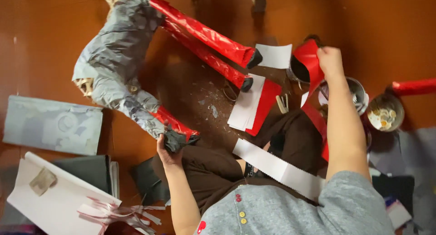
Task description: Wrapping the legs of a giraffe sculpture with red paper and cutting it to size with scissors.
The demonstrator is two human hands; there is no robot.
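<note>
A paper-covered animal figure [120, 49] with a grey body and shiny red legs lies on the brown floor. My left hand [167, 149] grips the dark foot of its nearest leg [175, 126]. My right hand [330, 59] reaches forward and holds a strip of red paper [313, 76] that hangs down over my lap. Under that hand sits a dark pot [297, 71]. A long white paper strip [277, 169] with a zigzag edge rests across my knee.
Red and white paper sheets [254, 105] lie beside the figure's far legs. A metal tin [359, 92] and a bowl of small pale pieces [385, 113] stand at right. Grey paper [52, 125], white card [59, 194] and fringed cuttings [118, 212] lie at left.
</note>
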